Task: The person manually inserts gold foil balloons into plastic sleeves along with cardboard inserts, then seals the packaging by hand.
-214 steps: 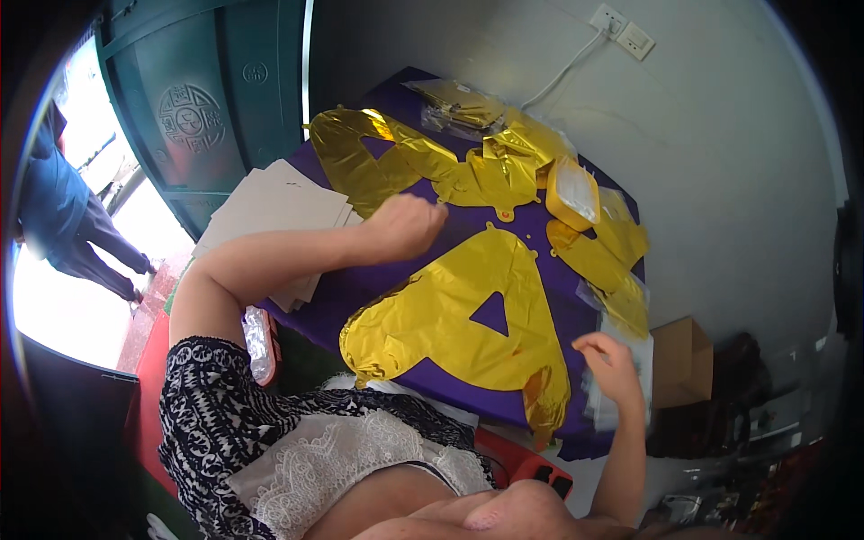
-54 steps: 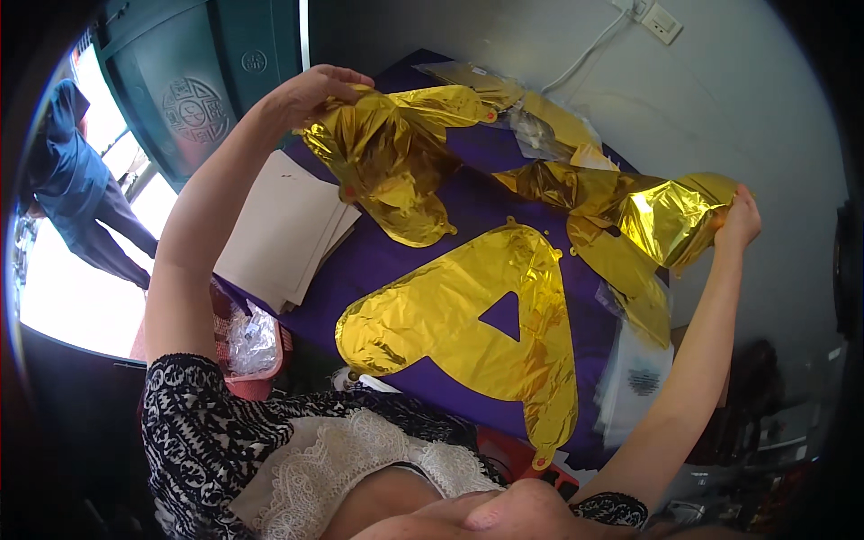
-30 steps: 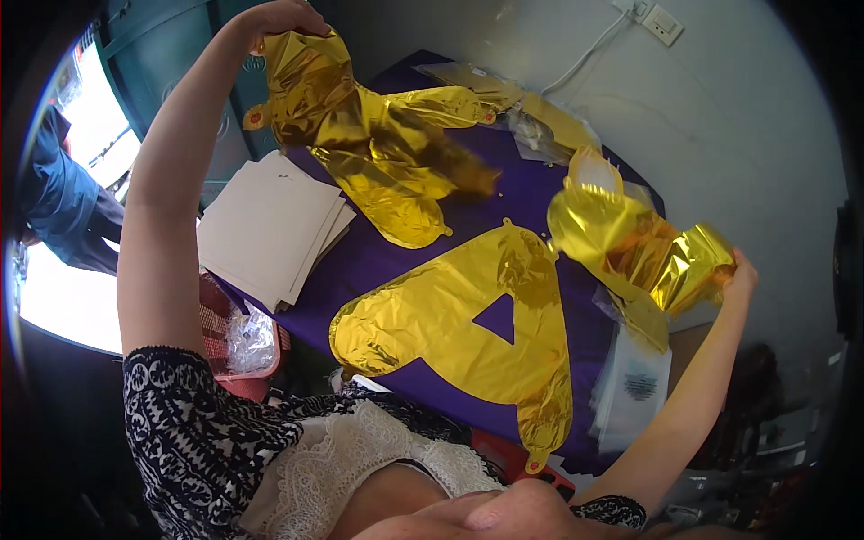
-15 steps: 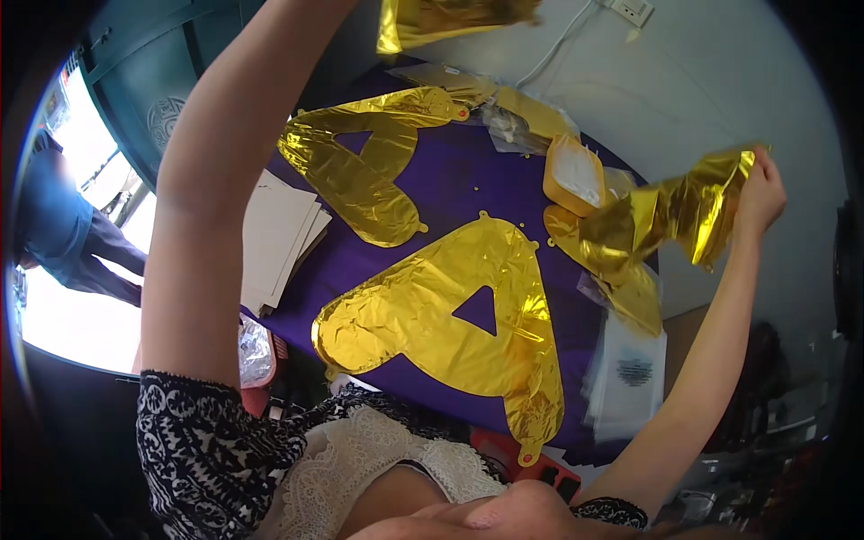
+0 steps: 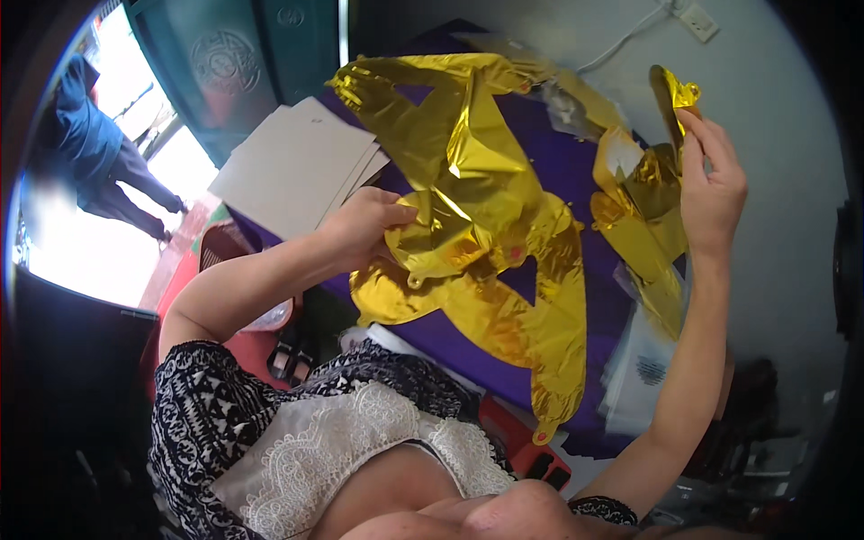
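i've got my left hand [image 5: 364, 225] with fingers curled round the crumpled gold foil balloon [image 5: 468, 171], held up over the purple tabletop [image 5: 558, 162]. my right hand [image 5: 711, 189] pinches its far end up high. risk as i see it: thin foil stretched between both grips could tear, or snag the flat gold letter [image 5: 531, 315] beneath.

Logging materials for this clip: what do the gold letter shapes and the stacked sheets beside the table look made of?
Gold letter shapes: thin metallic foil film, probably uninflated balloons; mirror-bright, crinkled, with a small tail. Stacked sheets: flat matte grey-white card or paperboard, by their stiff straight edges. Left hand and right hand each pinch foil.
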Available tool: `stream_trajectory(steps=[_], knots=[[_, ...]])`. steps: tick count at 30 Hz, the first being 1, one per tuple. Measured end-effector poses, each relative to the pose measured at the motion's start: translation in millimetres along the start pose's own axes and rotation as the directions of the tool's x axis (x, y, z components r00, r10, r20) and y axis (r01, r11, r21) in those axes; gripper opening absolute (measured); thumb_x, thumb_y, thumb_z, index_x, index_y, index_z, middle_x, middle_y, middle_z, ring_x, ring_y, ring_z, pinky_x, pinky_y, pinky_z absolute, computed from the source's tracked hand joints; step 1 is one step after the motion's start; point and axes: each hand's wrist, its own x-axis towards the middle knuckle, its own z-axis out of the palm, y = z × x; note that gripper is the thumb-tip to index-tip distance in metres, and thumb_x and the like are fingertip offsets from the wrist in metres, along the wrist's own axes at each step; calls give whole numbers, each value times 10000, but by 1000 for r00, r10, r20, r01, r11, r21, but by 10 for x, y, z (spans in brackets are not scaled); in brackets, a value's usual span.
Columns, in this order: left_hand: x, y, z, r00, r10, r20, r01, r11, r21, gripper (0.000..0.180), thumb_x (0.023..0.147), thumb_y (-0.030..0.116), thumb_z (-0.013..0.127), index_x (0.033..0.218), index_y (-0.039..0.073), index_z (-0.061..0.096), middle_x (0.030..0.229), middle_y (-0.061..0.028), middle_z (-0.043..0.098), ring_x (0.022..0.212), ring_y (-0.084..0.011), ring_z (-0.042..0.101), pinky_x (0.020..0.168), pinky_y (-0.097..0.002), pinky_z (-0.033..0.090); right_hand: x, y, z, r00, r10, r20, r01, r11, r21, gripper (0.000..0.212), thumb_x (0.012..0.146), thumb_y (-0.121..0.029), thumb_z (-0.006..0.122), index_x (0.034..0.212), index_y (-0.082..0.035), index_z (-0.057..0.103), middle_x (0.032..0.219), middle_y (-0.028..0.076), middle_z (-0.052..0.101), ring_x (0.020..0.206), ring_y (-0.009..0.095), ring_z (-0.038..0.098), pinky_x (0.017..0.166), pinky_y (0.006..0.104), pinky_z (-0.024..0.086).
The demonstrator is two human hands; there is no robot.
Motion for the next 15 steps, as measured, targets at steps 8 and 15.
stream_trajectory(steps=[8,15], knots=[[-6,-301,-23,997,-79,1,79,996,51,203,954,68,607,1016,-124,625,899,-156,686,744,-226,712,613,-355,597,-725,-543,1001,943,-165,289,146,985,88,212,896,-15,631,1098,22,684,1118,178,663,1041,319,635,911,360,508],[19,-387,-70,999,-10,-34,11,999,38,192,952,52,579,917,-137,578,864,-190,627,707,-316,702,530,-435,637,-1355,-1417,1075,826,-370,426,280,924,260,354,762,-117,723,1051,73,643,1174,201,602,1028,378,594,900,453,497]])
